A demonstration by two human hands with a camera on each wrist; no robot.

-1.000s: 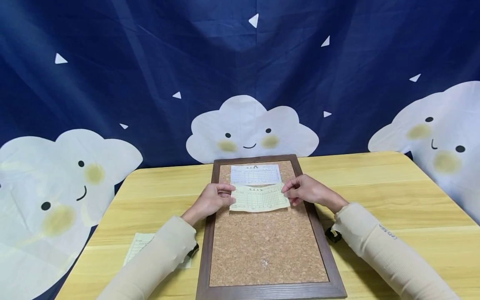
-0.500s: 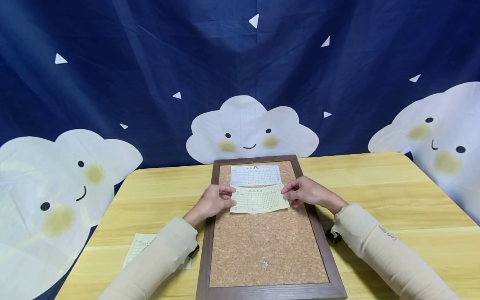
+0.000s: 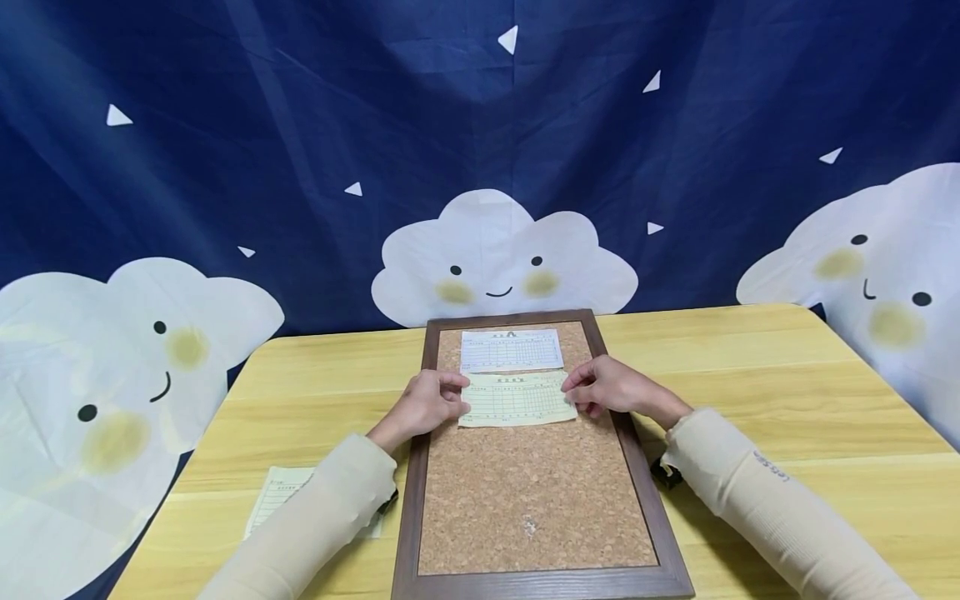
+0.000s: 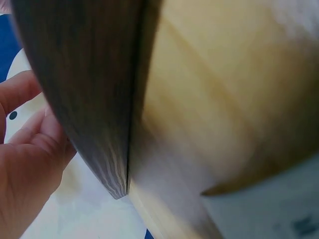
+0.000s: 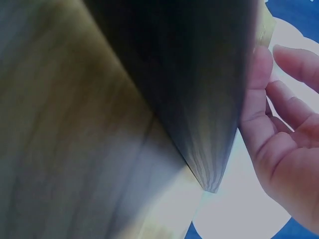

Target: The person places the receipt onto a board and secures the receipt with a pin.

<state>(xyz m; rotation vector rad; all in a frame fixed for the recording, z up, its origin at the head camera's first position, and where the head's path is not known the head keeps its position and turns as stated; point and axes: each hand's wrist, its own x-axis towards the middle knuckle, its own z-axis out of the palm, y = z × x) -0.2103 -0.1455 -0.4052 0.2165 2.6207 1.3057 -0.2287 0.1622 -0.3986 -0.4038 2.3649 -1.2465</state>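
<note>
A pale yellow printed form point(image 3: 517, 402) lies across the upper part of the cork board point(image 3: 532, 500), just below a white-blue form point(image 3: 512, 350). My left hand point(image 3: 427, 406) pinches the yellow form's left edge between thumb and fingers. At its right edge, my right hand point(image 3: 618, 387) pinches the same sheet. In the left wrist view the left hand point(image 4: 32, 149) is partly hidden behind the board's dark frame point(image 4: 84, 89). The right wrist view shows the right hand point(image 5: 284, 119) beside the frame, with a corner of the yellow form point(image 5: 265, 30) at its fingertips.
Another pale form point(image 3: 277, 497) lies on the wooden table point(image 3: 322, 408) at the left, partly covered by the left sleeve. Behind the table hangs a dark blue cloth point(image 3: 315, 125) with smiling clouds. The board's frame point(image 3: 540, 583) is raised above the tabletop.
The yellow form has moved slightly down and now lies flatter, with its top edge straighter below the white-blue form. Both hands keep their hold on its sides.
</note>
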